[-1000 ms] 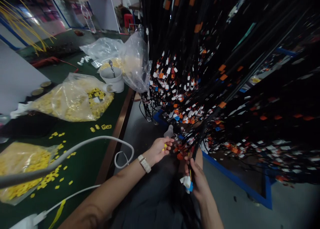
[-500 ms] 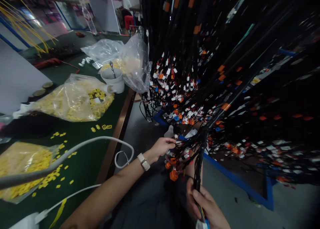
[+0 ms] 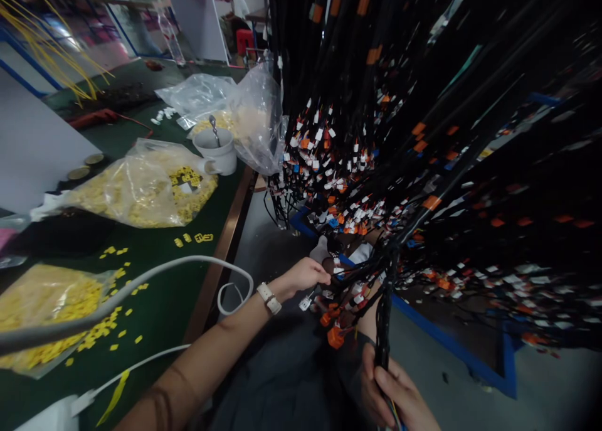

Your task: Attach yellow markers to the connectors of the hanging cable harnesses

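A black wire harness (image 3: 384,318) runs down in front of me, its branches ending in white and orange connectors. My right hand (image 3: 392,387) is wrapped around its lower trunk, with coloured wires coming out below the fingers. To the left, my left hand (image 3: 308,274), wearing a white-strapped watch (image 3: 269,298) at the wrist, pinches a thin wire at the tips of the harness branches. A white connector (image 3: 305,302) hangs just under that hand. Orange connectors (image 3: 335,335) dangle between my two hands. The wire inside the left fingertips is mostly hidden.
A dense mass of hanging harnesses (image 3: 338,54) fills the upper right, above a blue frame (image 3: 461,346). On the green table (image 3: 164,293) at left lie bags of yellow pieces (image 3: 141,192), a white mug (image 3: 216,148) and a grey cable (image 3: 155,274). A person (image 3: 237,7) sits far back.
A white connector now shows below my left hand, which has turned slightly downward. My right hand and the harness sit a little further right in view.
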{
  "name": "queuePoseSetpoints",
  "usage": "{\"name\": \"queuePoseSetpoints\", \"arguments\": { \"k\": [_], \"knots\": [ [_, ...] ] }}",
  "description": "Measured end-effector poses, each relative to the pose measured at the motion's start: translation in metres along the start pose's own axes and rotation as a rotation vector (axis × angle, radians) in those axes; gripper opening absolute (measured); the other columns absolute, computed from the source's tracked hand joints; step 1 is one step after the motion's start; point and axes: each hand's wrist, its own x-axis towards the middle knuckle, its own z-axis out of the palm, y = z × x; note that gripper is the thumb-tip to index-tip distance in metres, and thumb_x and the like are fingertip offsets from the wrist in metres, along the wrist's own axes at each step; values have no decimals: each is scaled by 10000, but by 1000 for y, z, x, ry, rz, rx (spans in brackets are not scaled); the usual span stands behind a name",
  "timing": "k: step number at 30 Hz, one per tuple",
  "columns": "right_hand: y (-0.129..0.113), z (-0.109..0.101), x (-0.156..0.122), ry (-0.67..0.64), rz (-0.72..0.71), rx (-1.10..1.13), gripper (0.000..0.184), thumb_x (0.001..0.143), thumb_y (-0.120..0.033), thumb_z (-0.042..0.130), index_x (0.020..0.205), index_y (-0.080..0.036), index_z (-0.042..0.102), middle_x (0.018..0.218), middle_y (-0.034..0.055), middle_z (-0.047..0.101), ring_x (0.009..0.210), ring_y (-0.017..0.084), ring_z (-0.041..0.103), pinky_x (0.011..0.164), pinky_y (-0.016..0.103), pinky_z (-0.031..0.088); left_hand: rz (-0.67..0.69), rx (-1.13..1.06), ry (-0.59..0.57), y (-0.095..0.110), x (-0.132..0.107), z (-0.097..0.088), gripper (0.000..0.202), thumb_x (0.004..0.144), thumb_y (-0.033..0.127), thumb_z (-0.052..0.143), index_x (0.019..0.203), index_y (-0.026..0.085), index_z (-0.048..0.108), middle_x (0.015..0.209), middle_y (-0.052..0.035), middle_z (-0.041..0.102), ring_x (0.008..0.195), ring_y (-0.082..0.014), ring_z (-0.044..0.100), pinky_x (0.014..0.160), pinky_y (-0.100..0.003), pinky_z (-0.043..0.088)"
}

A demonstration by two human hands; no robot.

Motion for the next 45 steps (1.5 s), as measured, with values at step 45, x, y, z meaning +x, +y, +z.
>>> {"name": "queuePoseSetpoints", "arguments": {
  "k": [45],
  "knots": [
    [-16,-30,3,371,31,-540,391,754,-556,607,842,-180,541,476,-63,462,372,57,347,384,186,254,197,222,-275,8,-8,-10,559,686,668,537,516,144,436,478,60,284,464,-54,237,442,-216,159]
  ]
}}
